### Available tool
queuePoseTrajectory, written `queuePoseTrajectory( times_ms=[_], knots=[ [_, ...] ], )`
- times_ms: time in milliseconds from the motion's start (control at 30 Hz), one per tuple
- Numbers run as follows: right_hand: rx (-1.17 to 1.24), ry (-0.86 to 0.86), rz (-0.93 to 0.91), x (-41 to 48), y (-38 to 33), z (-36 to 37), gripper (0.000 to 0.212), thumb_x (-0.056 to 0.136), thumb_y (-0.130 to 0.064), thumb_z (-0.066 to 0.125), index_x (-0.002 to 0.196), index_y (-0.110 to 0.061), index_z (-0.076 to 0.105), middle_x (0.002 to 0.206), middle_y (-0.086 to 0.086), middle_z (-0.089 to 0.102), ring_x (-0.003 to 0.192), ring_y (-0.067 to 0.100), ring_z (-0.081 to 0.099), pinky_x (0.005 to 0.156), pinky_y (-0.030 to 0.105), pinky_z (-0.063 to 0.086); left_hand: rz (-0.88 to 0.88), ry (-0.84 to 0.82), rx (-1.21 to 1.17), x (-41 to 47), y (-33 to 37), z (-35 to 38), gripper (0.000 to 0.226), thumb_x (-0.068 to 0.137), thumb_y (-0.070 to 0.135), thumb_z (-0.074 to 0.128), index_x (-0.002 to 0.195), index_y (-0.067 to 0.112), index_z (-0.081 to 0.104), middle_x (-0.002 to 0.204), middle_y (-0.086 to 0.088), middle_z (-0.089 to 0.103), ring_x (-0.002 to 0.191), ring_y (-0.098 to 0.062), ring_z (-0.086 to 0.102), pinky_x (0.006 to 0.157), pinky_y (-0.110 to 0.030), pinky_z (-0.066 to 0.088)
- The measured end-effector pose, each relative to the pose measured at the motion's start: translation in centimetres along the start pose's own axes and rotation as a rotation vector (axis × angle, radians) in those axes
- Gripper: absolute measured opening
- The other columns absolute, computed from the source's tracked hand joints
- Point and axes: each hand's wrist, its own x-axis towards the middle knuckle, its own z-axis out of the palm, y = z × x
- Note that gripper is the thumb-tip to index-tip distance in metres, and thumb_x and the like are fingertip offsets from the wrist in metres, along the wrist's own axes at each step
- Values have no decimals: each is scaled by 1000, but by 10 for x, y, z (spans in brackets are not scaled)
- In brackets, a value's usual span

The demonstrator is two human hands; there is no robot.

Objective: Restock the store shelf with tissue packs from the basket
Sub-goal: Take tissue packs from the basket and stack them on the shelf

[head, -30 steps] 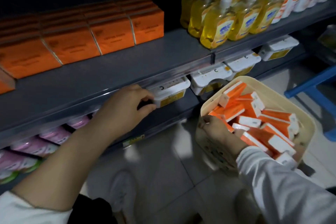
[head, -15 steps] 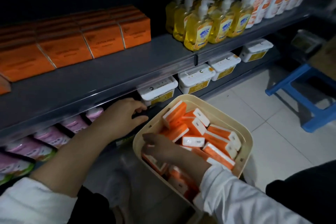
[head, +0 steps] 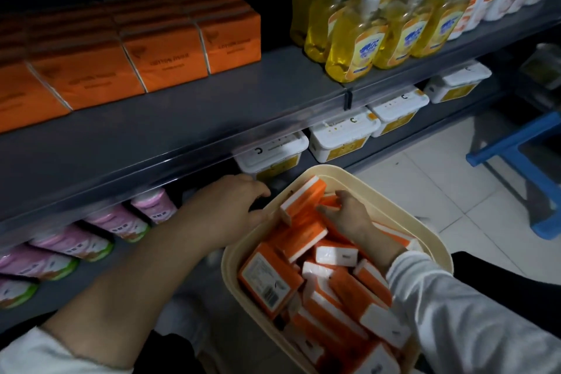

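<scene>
So the tissue packs (head: 334, 255) are all jumbled in the basket (head: 306, 172), near and right of the shelf (head: 182, 118). The right hand (head: 349, 215) is closest, fingers bent onto the pile's far end, can't tell if it's actually gripping. The propped-up pack (head: 302, 199) just left of it runs near-left to far-right. The left hand (head: 230, 206) sits loosely curled by the rim, holding nothing.

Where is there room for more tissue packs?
The top shelf is bare along its front, before the big orange blocks, and between them and the yellow soap bottles. Below, pink packs and white tubs crowd it.
</scene>
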Motion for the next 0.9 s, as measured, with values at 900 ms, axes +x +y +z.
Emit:
queuePoseTrajectory(
  times_ms=[900],
  knots=[
    [1333,-397,-86,-34,-32,-36,49,66,14,63,110,-7,54,106,21,61,94,35,60,76,44,55,-22,71,-214,19,13,9,61,86,52,55,139,28,37,136,7,47,122,-12,47,100,-29,40]
  ],
)
